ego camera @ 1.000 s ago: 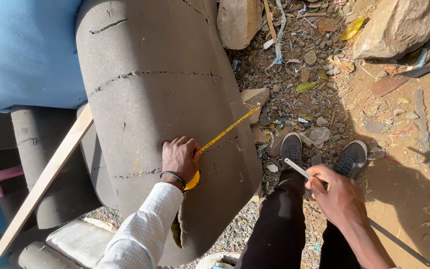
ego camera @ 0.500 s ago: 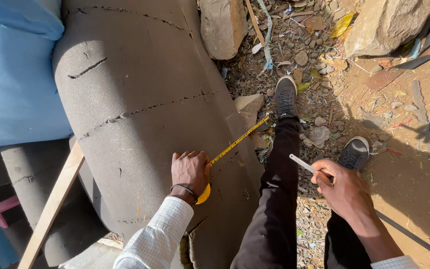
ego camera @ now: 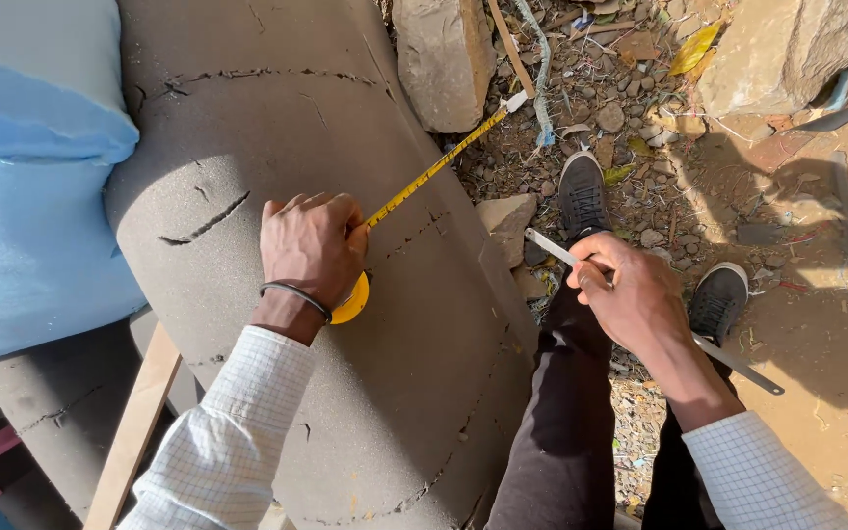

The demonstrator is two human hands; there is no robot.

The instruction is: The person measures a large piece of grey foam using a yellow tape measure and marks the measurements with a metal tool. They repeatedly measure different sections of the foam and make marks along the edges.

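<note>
My left hand (ego camera: 310, 245) grips a yellow tape measure case (ego camera: 350, 300) and presses it on a big grey foam roll (ego camera: 345, 393). Its yellow tape blade (ego camera: 434, 169) runs up and right across the foam to the gravel beside a pale rock (ego camera: 444, 54). My right hand (ego camera: 630, 294) is off the foam's right edge, above my dark trouser leg, closed on a long thin metal blade (ego camera: 738, 365). The blade's tip points up-left toward the foam.
Blue foam (ego camera: 22, 186) lies at the left. A wooden slat (ego camera: 134, 427) leans under the roll. More grey rolls sit at the lower left. Gravel, litter and another large rock (ego camera: 787, 49) lie to the right. My shoes (ego camera: 583, 191) stand on the gravel.
My left hand slid the tape case up the foam, and the tape now reaches the pale rock. My right hand moved up-left, closer to the foam. I stepped forward.
</note>
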